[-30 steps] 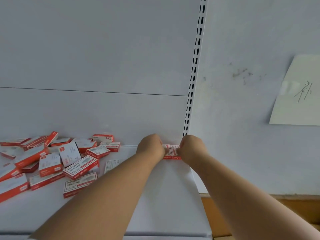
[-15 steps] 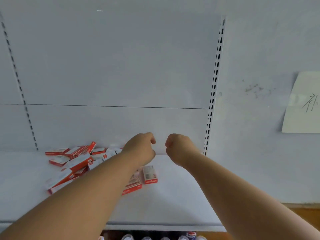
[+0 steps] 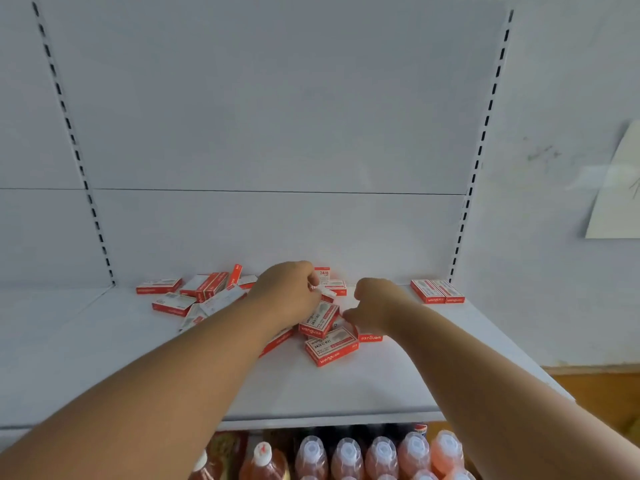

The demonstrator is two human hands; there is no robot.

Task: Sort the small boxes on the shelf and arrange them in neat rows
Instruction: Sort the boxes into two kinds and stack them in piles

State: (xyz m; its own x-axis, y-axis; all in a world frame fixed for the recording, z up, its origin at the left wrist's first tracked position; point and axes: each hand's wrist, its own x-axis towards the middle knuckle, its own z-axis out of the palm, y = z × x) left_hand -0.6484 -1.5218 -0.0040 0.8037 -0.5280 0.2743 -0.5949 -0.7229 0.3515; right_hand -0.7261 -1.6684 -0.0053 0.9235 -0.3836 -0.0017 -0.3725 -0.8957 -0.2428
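Note:
Several small red-and-white boxes (image 3: pixel 330 346) lie in a loose heap on the white shelf (image 3: pixel 346 389), from its back left to its middle. Two more boxes (image 3: pixel 437 291) sit side by side in the back right corner against the upright. My left hand (image 3: pixel 289 289) is over the middle of the heap, its curled fingers pinching the end of a white-topped box (image 3: pixel 327 294). My right hand (image 3: pixel 375 303) hovers just right of the heap with fingers curled and thumb pointing left. It partly covers a red box (image 3: pixel 370 337), and its fingertips are hidden.
The white back panel (image 3: pixel 277 220) with slotted uprights (image 3: pixel 460 237) closes the shelf behind. Bottles with white caps (image 3: pixel 346 455) stand on the level below the front edge. A paper sheet (image 3: pixel 616 202) hangs on the wall at right.
Both hands left the two boxes in the back right corner and moved left to the heap. My view swung left and down, so the lower shelf's bottles now show.

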